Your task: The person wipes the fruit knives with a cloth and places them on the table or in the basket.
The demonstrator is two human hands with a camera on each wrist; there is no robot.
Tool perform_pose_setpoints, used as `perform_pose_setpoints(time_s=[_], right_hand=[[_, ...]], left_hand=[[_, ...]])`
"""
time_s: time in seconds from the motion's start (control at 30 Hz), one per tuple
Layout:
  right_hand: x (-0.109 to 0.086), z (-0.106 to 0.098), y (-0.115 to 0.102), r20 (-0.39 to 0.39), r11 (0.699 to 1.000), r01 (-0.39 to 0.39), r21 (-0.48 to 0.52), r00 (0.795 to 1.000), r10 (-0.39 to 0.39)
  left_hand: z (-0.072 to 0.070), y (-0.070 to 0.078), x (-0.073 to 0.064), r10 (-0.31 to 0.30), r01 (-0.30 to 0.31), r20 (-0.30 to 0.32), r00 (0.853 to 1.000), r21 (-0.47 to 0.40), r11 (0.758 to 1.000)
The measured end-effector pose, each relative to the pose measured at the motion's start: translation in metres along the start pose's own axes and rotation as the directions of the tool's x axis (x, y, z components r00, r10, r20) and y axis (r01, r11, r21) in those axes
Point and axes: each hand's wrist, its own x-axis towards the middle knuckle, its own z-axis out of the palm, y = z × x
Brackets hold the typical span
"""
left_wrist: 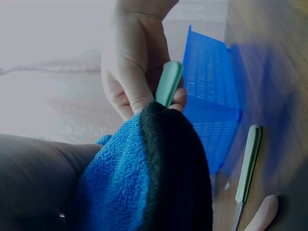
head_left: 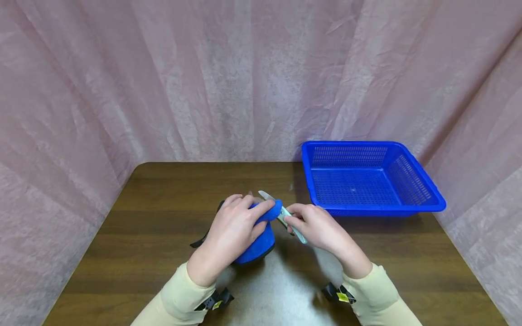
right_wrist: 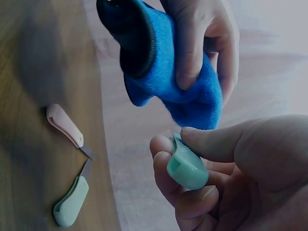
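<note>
My left hand (head_left: 230,224) grips a blue cloth (head_left: 258,246) with a dark edge, folded over the blade of a folding knife (head_left: 301,235). Beyond the fold, the blade tip pokes out in the head view. My right hand (head_left: 322,226) holds the knife by its pale green handle (right_wrist: 190,168), between thumb and curled fingers. Two more folding knives lie opened out on the table in the right wrist view, a pink one (right_wrist: 65,124) and a pale green one (right_wrist: 72,201), their blade tips close together. The left wrist view shows a green-handled knife (left_wrist: 249,163) on the tabletop.
A blue plastic basket (head_left: 379,211) with slotted walls stands at the back right of the wooden table (head_left: 163,194). Pink curtains (head_left: 224,81) hang behind the table and on both sides. A dark strip (head_left: 199,242) juts out left of my left hand.
</note>
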Motion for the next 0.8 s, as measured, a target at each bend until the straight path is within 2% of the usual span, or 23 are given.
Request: perform_pose_setpoints(time_s=[0.2,0.43,0.8], right_hand=[[-0.0031,0.0002,-0.0023,0.011,1.0,0.014,-0.004,1.0,-0.014],[-0.0013,0.0014,-0.0035,0.014,1.0,0.022,-0.021,1.0,-0.021],[-0.0023,0.0032,-0.0013,0.041,1.0,0.026,0.008,0.999,-0.027]], left_hand=[[0.0035,0.0033,-0.0025,0.006,-0.006,0.003,1.0,0.052,0.999],[0.0062,0.0038,-0.0036,0.031,-0.029,-0.032,0.999,0.065,0.997],[0.0055,0.0028,-0.004,0.009,-0.01,0.009,1.0,0.081,0.997]])
